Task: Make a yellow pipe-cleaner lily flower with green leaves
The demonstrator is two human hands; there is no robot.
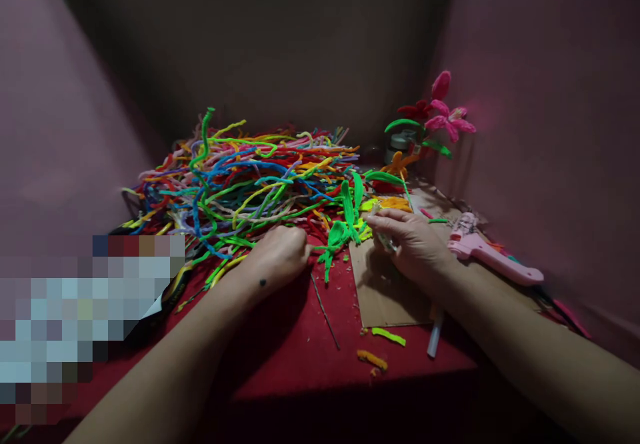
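Observation:
My left hand (283, 254) is closed, its fingers curled down over the red cloth; what they grip is hidden. Beside those fingers lie green pipe-cleaner leaves (337, 234), and a thin twisted wire (325, 312) sticks out below them. Over a piece of cardboard (395, 301), my right hand (417, 244) pinches a small pale bundle (384, 236), too dim to make out exactly. Just beyond its fingertips are short yellow pipe-cleaner pieces (367, 205) and orange ones (393, 203).
A large heap of coloured pipe cleaners (270, 177) covers the back of the table. On the right rests a pink glue gun (493, 254) with a glue stick (435, 334) nearer the front. A pink pipe-cleaner flower (451, 121) stands behind. Yellow (389, 336) and orange scraps (373, 360) lie near the edge.

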